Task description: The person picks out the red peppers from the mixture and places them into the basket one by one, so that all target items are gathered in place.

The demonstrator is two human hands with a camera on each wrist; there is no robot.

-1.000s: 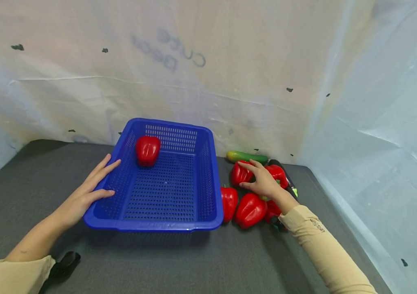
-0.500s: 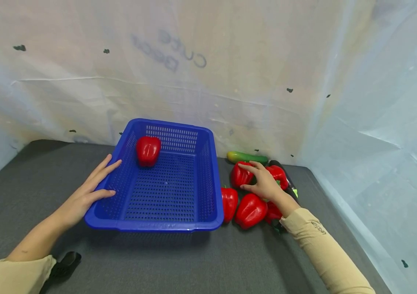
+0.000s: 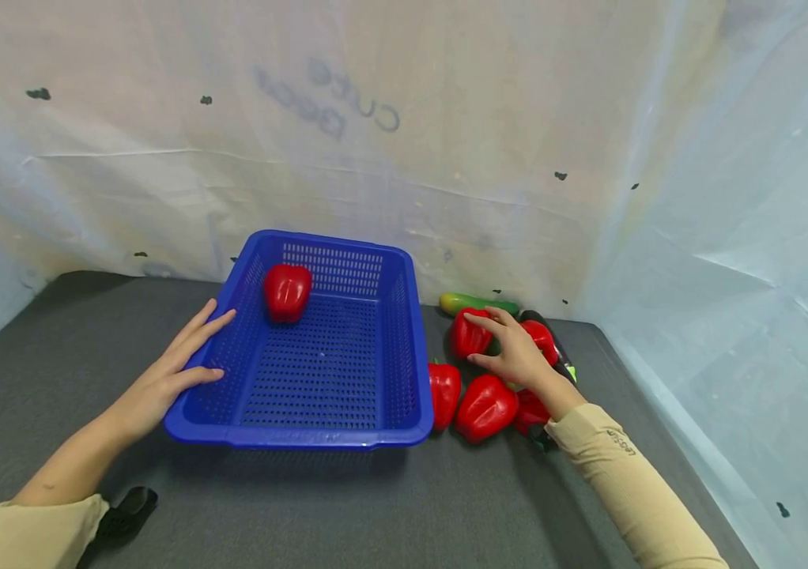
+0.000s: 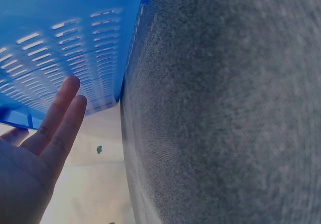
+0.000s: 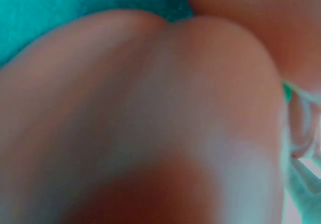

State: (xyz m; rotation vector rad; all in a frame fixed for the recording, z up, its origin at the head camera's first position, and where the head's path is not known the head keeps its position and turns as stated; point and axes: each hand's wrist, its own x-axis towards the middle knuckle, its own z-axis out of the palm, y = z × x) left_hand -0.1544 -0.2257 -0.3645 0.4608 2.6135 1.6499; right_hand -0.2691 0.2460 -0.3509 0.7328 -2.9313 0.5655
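At the right, my right hand holds a red bell pepper between thumb and fingertips; the fingers hide its right side. In the blurred right wrist view, big reddish rounded shapes fill most of the picture. With straight, spread fingers, my left hand rests on the left side of a blue slotted basket. The left wrist view shows two extended fingers of the left hand along the basket's outer wall. One red bell pepper sits inside the basket, at its back left.
Near the right hand lie more red bell peppers, a green-yellow cucumber and a dark eggplant. A black strap shows by the left sleeve. Pale sheeting rises behind the dark grey tabletop.
The pepper at my right hand has shifted slightly up and to the right with the fingers. My left hand and the basket stay where they were.
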